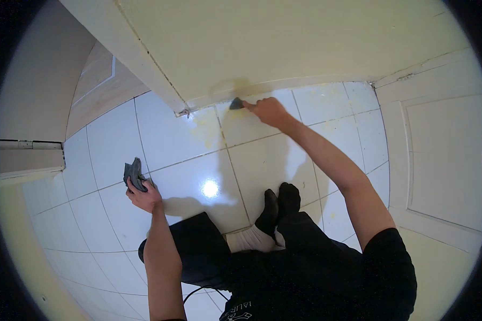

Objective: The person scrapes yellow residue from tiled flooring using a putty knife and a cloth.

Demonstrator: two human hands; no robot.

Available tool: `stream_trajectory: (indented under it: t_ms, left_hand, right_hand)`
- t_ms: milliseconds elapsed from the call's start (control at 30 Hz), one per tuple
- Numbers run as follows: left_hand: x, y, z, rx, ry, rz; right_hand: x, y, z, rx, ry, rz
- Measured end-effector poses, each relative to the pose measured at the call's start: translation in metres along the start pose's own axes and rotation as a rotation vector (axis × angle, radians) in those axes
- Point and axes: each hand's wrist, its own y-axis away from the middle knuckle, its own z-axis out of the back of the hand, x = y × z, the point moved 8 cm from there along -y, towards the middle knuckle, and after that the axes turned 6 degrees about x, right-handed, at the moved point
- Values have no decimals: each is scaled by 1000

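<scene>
the dark wedge-shaped scraper (236,103) jutted left from the fingers of your right hand (268,111), which were curled around its handle with the index finger stretched toward the blade. its wide edge lay at the tiles close to the baseboard (310,80); whether it pressed on them could not be told. your left hand (143,196), well apart from the scraper, grasped a bunched grey cloth (134,174) that poked out past the fingertips.

under you spread a floor of glossy white tiles (182,176) with dark grout lines, a bright lamp reflection between your hands. yellowish smears (203,131) marked the tiles near the scraper, with more toward the right-hand corner. your dark socks (289,198) rested on the tiles below the blade. beyond stood a pale yellow wall (284,43), a white door frame (128,53) to its left and a panelled door (444,155) at your right.
</scene>
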Motion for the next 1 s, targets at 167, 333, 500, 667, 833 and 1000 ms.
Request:
stream_trajectory:
  t_ms: [167, 333, 500, 667, 833, 1000]
  left_hand:
    - [-5, 1, -4, 13, 42, 8]
    - [3, -3, -1, 34, 42, 34]
    - [4, -2, -1, 36, 16, 41]
    - [0, 2, -12, 37, 58, 5]
    - [-2, 1, -1, 29, 44, 10]
    - [2, -2, 1, 47, 20, 29]
  right_hand:
    - [-81, 43, -35, 173, 21, -429]
    - [-80, 67, -15, 160, 33, -574]
    - [-23, 37, -6, 123, -16, -262]
    - [-18, 11, -7, -12, -18, -4]
    - [-58, 33, -13, 188, 13, -371]
    - [-56, 47, 7, 237, 52, -479]
